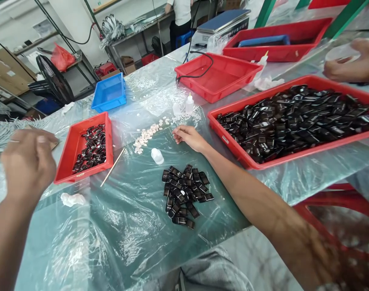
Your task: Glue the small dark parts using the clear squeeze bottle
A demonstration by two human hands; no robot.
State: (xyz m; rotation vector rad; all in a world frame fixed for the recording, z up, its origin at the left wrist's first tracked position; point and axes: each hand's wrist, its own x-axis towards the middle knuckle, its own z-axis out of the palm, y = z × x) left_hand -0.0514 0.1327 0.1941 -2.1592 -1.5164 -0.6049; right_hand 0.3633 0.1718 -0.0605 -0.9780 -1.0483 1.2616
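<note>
My left hand [29,163] is raised at the left, its fingers curled closed; a thin pale sliver shows at the fingers, too small to name. Beside it stands a red tray [109,155] holding small dark glossy pieces [92,147]. At the middle of the table, my right hand [187,137] has its fingers drawn together, just right of scattered small pale pink pieces [145,135]; whatever is in them is hidden. Nearer me lie a white cap-like piece [157,156] and a loose pile of dark glossy pieces [184,190]. A thin wooden stick [112,167] rests beside the red tray.
A big red tray [248,161] full of dark pieces stands right. Behind are a white dropper bottle [189,104], another red tray [215,95], a blue bin [110,95] and a scale [222,24]. Another person's hand [354,62] holds a clear container at right. Crumpled tissue [73,199] lies left.
</note>
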